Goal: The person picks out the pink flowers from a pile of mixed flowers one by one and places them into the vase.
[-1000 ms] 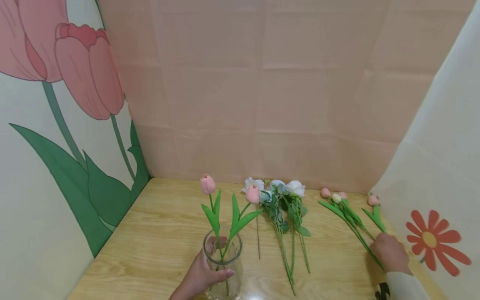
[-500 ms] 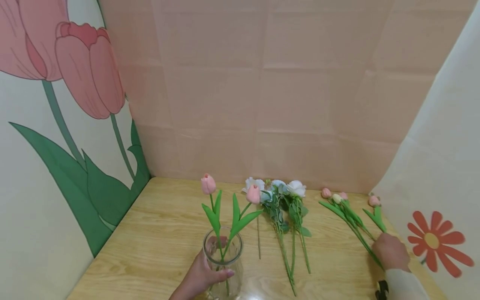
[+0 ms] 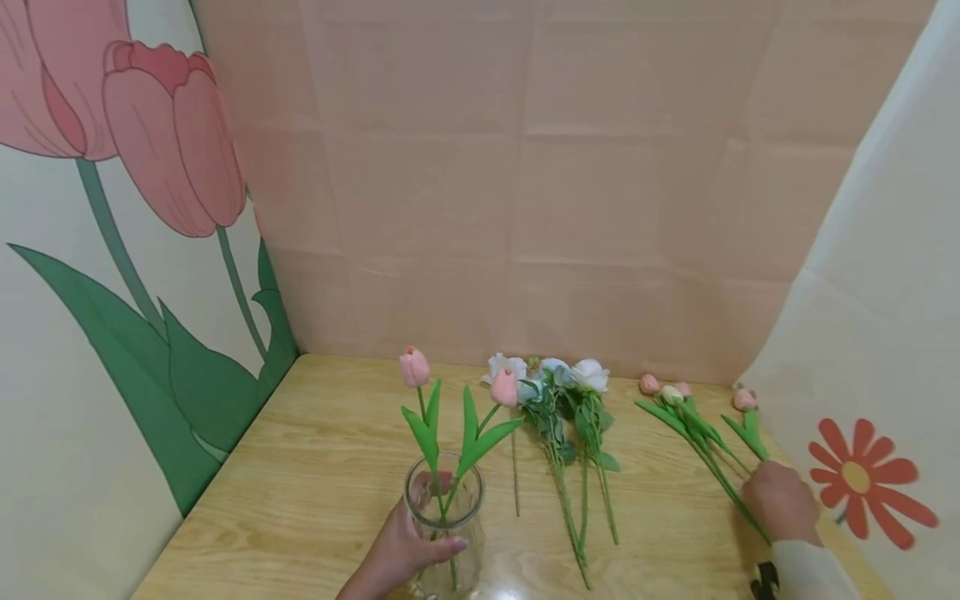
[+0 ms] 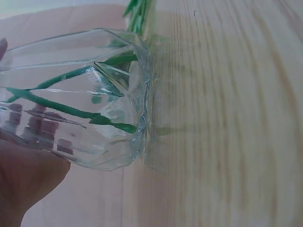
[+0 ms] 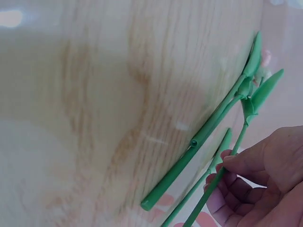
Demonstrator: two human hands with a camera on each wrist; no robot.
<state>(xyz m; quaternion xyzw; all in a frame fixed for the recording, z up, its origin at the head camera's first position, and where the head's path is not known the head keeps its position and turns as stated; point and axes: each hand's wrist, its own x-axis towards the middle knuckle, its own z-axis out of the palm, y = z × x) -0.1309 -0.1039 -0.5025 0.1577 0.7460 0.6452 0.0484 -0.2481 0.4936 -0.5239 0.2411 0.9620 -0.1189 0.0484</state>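
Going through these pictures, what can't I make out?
Head view: right hand, fingertips hidden behind its knuckles.
Head view: black object near that wrist, cut off by the bottom edge.
Left wrist view: glass vase, mouth past the left edge.
Right wrist view: held stem, lower end past the bottom edge.

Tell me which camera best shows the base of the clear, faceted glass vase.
The left wrist view: the vase's base appears close up against the light wooden tabletop, green stems showing through the glass. The head view looks down at the rim, with the base hard to make out. The right wrist view shows none of it.
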